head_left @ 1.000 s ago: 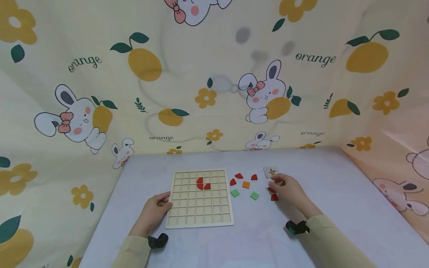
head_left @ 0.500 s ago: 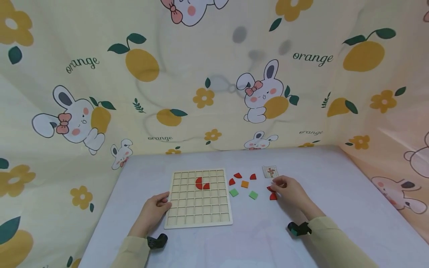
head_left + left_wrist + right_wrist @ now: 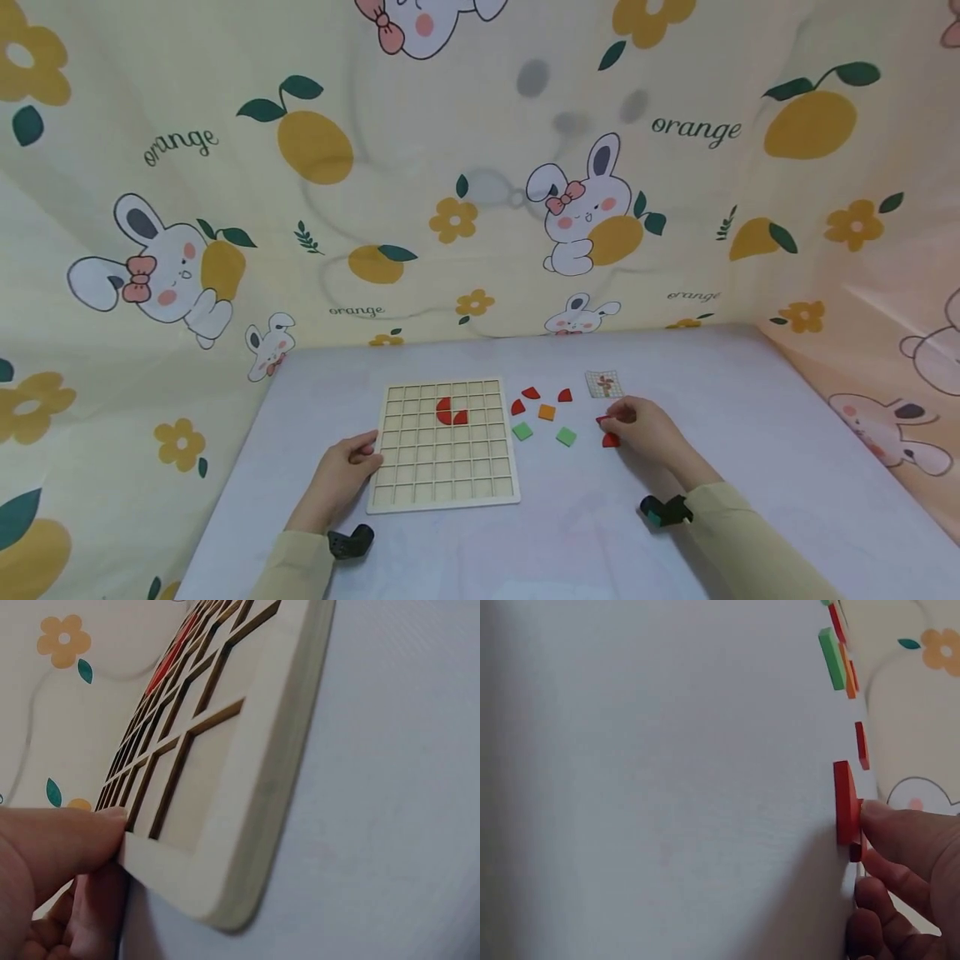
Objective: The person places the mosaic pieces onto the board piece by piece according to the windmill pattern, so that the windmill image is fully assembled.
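Observation:
A pale wooden grid board [image 3: 442,457] lies on the table, with several red curved pieces [image 3: 445,412] set in its upper cells. At its left edge my left hand [image 3: 339,477] grips the frame, the thumb [image 3: 97,825] on the rim and the fingers lower at the side. Right of the board, my right hand [image 3: 651,432] pinches a red quarter-circle piece [image 3: 602,419] low over the table, between thumb and index finger; the hand covers part of it. Another red piece [image 3: 845,802] lies just nearer, beside the thumb.
Between board and right hand lie green squares [image 3: 566,437], an orange square [image 3: 547,412] and further red pieces [image 3: 531,392]. A small card with a pinwheel picture [image 3: 603,383] lies behind the right hand. A patterned cloth [image 3: 480,200] hangs behind the table.
My right hand has lowered its fingertips from above onto the farther red piece and now pinches it. The left hand stays at the board's edge; the head view shifted slightly.

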The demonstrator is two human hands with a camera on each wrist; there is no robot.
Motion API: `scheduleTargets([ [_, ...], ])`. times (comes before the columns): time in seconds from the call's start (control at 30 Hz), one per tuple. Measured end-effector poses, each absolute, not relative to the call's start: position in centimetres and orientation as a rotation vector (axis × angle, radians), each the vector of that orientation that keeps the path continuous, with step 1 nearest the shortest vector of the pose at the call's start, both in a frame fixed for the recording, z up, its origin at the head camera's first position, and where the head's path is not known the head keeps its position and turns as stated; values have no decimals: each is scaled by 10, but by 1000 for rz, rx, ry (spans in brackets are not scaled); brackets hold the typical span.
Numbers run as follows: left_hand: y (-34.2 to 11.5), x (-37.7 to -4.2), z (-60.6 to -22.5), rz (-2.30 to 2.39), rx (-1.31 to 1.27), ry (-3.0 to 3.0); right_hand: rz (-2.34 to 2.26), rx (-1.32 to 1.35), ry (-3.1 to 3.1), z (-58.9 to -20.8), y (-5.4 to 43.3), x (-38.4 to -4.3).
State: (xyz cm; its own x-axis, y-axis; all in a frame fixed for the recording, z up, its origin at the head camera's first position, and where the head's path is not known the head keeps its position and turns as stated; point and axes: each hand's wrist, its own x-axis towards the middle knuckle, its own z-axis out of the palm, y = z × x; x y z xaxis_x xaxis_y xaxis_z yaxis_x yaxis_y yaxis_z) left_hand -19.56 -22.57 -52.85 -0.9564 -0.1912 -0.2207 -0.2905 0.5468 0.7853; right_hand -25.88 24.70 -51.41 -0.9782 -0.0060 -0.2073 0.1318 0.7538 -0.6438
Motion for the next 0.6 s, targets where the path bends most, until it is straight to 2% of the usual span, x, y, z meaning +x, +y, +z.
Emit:
scheduleTargets([
  [0.6,-224,-193,-529,1390,-427,2669,-1065,94,2797,-521,238,-258],
])
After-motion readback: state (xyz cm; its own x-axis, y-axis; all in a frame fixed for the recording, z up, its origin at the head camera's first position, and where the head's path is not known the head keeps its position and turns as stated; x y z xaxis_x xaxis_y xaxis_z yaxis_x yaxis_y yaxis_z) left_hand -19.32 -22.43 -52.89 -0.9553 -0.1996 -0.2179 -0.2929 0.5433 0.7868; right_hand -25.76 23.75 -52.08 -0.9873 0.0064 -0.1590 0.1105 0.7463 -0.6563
